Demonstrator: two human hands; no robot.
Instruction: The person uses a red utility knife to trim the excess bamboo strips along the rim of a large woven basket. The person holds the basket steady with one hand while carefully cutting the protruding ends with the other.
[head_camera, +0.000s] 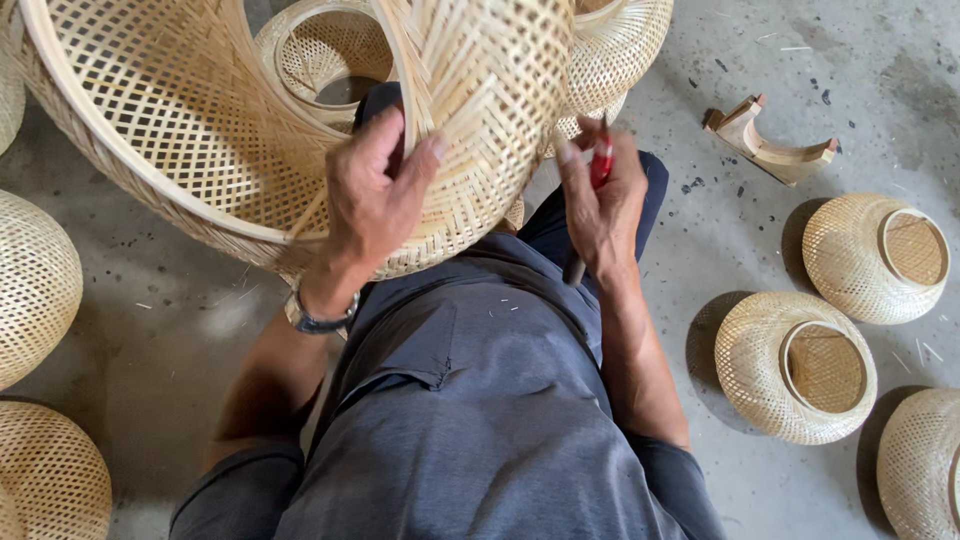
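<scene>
A large woven bamboo basket (190, 130) lies tilted on my lap with its open mouth facing me. My left hand (375, 195) grips its rim and woven wall, thumb pressing the loose splint ends; a watch sits on that wrist. My right hand (603, 205) is closed around a red-handled cutting tool (599, 165), held just right of the basket's edge. The tool's tip is hidden behind my fingers and the basket.
Several finished bamboo baskets lie on the concrete floor: two at the right (795, 365) (878, 255), one at the lower right corner (920, 465), two at the left (30, 285) (50, 480). A curved wooden block (770, 145) sits at the upper right. More baskets (620, 45) stand behind.
</scene>
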